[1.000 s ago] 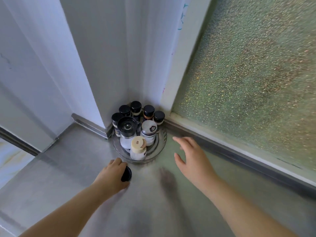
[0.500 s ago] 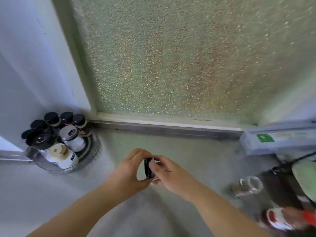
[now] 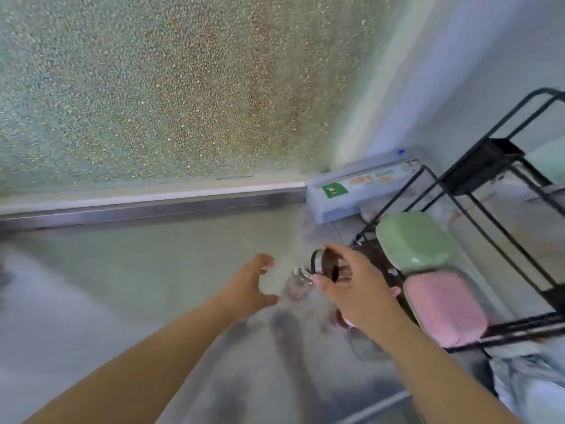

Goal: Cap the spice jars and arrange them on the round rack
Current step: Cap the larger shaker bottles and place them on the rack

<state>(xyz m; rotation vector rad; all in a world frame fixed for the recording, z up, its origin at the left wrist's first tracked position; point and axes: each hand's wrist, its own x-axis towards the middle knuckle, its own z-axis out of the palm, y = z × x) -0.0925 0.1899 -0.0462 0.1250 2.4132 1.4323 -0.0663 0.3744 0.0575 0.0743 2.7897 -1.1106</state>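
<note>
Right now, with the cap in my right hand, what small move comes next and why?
Probably close the open left hand around the clear glass spice jar to steady it: the jar stands uncapped on the steel counter, and the right hand holds the black round cap beside its mouth.

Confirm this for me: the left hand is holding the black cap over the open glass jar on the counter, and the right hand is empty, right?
Not quite. In the head view the right hand holds the black cap over the open glass jar on the counter; the left hand is the empty one, open beside the jar.
</note>
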